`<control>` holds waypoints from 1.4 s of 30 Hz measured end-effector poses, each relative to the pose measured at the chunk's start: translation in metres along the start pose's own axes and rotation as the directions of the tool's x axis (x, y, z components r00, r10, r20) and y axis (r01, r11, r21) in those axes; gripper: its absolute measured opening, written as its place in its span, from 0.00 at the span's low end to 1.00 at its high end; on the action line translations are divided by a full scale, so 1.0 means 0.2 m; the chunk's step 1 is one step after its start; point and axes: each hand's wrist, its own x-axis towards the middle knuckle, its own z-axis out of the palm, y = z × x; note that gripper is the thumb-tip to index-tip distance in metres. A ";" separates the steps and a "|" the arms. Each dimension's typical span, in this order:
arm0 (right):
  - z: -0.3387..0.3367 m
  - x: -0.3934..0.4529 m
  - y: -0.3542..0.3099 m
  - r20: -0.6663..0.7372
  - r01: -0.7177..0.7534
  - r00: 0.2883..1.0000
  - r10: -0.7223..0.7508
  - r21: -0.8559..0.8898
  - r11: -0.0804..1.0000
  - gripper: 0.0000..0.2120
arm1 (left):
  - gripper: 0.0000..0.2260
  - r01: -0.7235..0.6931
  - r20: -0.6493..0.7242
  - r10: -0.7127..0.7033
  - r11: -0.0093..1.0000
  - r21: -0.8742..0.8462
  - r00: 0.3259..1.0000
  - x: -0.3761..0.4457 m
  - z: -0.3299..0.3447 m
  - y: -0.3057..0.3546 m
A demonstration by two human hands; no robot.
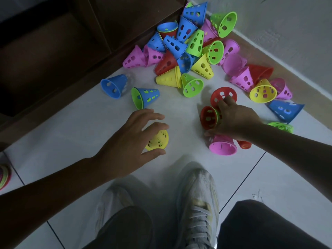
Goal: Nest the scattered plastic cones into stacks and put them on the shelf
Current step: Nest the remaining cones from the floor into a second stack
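Plastic cones (186, 44) mostly lie loose; your left hand (133, 139) spreads over a yellow cone (158, 141), right hand (235, 119) pinches a red cone (209, 117).

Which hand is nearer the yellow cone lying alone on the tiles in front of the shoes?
Left. The left hand is spread directly over the yellow cone, fingers curling around it. The right hand is off to its right, among red cones.
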 end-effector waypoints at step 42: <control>-0.16 -0.25 -0.42 -0.482 0.306 0.872 -0.088 0.395 0.866 0.18 | 0.24 0.428 -0.011 -0.611 0.568 -0.702 0.792 0.08 -0.17 0.10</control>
